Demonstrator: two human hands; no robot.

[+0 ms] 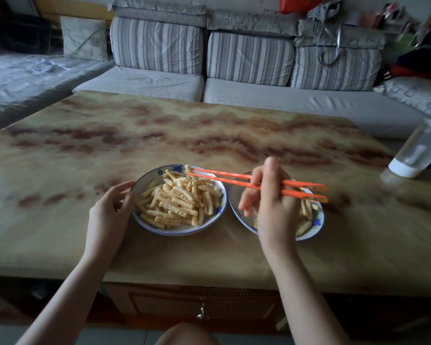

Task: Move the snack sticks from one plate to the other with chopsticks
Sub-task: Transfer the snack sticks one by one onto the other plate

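Two white plates with blue rims sit side by side on the table. The left plate point(144, 184) is heaped with ridged yellow snack sticks point(179, 197). The right plate point(317, 220) holds a few snack sticks point(305, 226) and is largely hidden behind my right hand point(269, 202). That hand grips a pair of orange chopsticks point(224, 179), whose tips reach over the far edge of the left pile and touch a stick there. My left hand point(110, 207) rests against the left plate's left rim, fingers curled at its edge.
The plates stand near the front of a marbled tan table point(209, 135). A clear water bottle point(421, 148) with a white cap lies tilted at the right edge. A grey striped sofa point(234, 58) runs behind the table. A drawer handle point(202, 313) shows below the front edge.
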